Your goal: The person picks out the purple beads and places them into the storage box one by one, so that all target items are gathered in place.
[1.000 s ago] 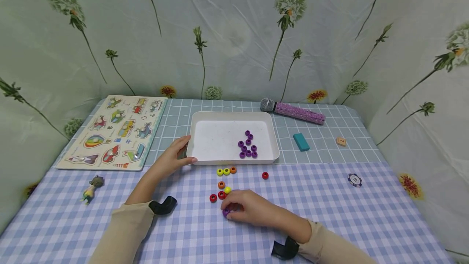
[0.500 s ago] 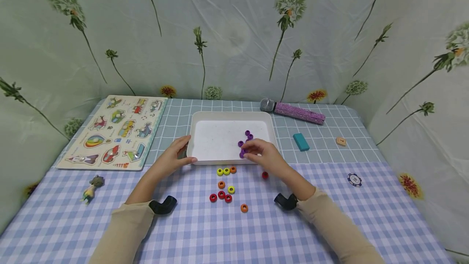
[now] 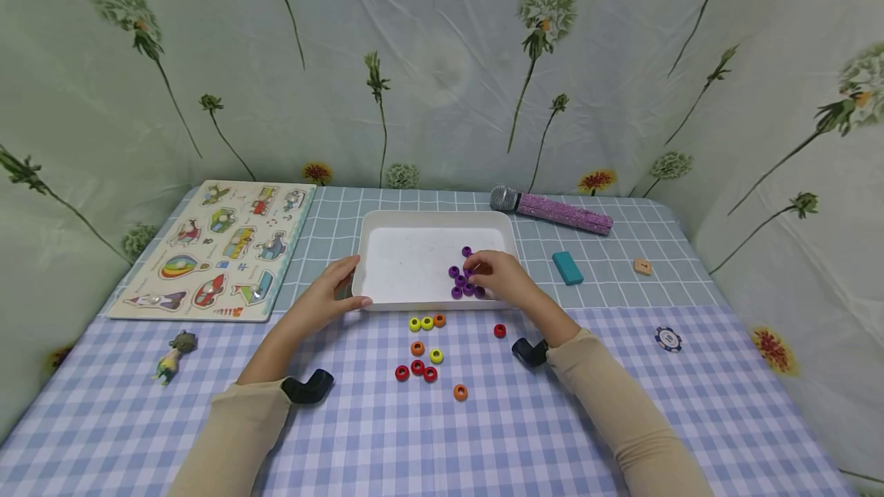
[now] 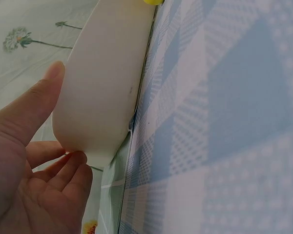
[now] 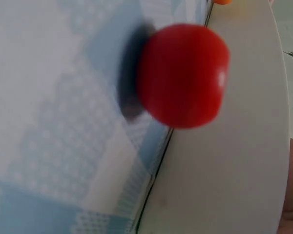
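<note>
A shallow white tray [image 3: 407, 263] holds several purple beads [image 3: 456, 293] in its right half. My left hand [image 3: 326, 294] grips the tray's left side. In the left wrist view, the thumb [image 4: 53, 80] rests against the tray wall and the other fingers bend at its corner. Reaching over the tray's right part, my right hand [image 3: 499, 273] pinches a purple bead [image 3: 470, 273] among the others. The hand covers part of that group. In the right wrist view only a bit of the hand shows past the tray wall [image 5: 224, 161].
In front of the tray lie several red, yellow and orange beads, among them a red bead [image 3: 500, 330] and an orange bead [image 3: 460, 392]. Around stand a puzzle board [image 3: 214, 251], small figurine [image 3: 176, 357], microphone [image 3: 552, 210], teal block [image 3: 568, 268], wooden tile [image 3: 643, 267] and poker chip [image 3: 668, 339].
My right hand has carried a purple bead from the cloth up into the tray, then shifted slightly right and away among the beads there. My left hand has stayed on the tray.
</note>
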A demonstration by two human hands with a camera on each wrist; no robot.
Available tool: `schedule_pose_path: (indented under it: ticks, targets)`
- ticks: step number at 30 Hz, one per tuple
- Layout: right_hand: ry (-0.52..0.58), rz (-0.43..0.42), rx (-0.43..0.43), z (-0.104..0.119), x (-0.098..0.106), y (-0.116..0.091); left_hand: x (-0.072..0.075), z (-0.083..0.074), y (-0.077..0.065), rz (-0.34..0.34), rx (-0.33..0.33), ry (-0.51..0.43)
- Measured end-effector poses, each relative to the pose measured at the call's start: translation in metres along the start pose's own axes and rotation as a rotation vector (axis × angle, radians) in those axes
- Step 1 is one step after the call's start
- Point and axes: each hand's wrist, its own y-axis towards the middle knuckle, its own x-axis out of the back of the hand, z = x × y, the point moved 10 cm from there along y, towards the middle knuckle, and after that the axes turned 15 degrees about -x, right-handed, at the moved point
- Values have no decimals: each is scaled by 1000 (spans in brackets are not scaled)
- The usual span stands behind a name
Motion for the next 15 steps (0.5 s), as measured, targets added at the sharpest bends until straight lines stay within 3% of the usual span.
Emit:
schedule_pose_path:
  ticks: [5, 9, 13, 15]
  targets:
    - [-107, 19, 0, -1, -6, 2, 0, 2, -1, 9, 20, 7]
    - [-86, 19, 20, 2, 2, -4, -1, 2, -2, 29, 40, 44]
    - [-95, -49, 74, 9, 29, -22, 6, -8, -5, 55, 27, 205]
    - [-135, -109, 119, 14, 48, -36, 14, -17, -8, 62, -6, 334]
